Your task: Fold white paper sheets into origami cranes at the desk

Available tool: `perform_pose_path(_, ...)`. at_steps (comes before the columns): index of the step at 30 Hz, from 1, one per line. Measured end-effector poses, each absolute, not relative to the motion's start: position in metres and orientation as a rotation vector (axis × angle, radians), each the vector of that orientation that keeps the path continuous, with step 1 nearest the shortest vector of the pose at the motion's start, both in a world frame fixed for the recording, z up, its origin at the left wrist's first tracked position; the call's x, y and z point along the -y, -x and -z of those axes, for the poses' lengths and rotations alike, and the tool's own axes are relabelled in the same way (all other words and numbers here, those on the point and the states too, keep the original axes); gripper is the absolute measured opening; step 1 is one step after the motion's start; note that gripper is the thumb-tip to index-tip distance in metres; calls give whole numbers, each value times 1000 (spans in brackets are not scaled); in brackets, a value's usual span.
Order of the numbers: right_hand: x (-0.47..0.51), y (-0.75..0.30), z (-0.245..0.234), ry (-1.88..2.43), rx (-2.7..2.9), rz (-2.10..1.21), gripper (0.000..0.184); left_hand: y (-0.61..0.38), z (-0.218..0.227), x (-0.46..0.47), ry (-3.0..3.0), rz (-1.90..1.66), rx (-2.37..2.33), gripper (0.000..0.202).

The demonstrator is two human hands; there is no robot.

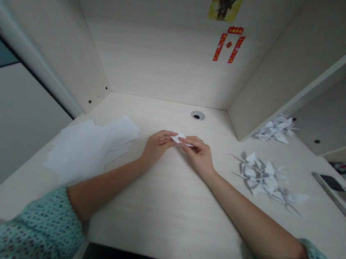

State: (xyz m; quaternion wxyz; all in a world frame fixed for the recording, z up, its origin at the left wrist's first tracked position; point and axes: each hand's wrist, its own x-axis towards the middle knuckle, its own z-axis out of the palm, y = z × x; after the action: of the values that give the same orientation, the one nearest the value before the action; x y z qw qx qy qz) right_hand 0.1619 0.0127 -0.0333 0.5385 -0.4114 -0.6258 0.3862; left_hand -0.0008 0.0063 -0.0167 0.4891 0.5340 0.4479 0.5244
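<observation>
Between my two hands, over the middle of the desk, is a small folded piece of white paper (178,137). My left hand (158,144) pinches its left end between thumb and fingers. My right hand (199,151), with a ring on one finger, grips the right side of the same paper. Parts of the folds are hidden behind my fingers. To the left lies a loose spread of white paper sheets (81,146). On the right sits a pile of folded white paper cranes (262,174), apart from my right hand.
A second heap of folded paper (276,128) lies by the right partition. A phone (332,183) rests on a flat item at the far right. The desk (157,218) has a round cable hole (198,115) near the back panel, which bears red stickers (220,47).
</observation>
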Motion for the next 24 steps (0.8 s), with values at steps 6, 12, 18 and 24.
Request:
perform_pose_path(6,-12,-162,31,960,1466,-969,19,1,19,-6,-1297,-1262,-1108,27)
perform_pose_path(12,-12,-161,31,954,1436,-1004,17,1,20,-6,-1318,-1261,-1131,27)
perform_pose_path(18,-12,-161,33,951,1448,-951,18,0,21,-7,-1317,-1258,-1124,27)
perform_pose_path(24,-15,-162,36,991,1432,-907,17,-2,21,-7,-1316,-1229,-1038,29)
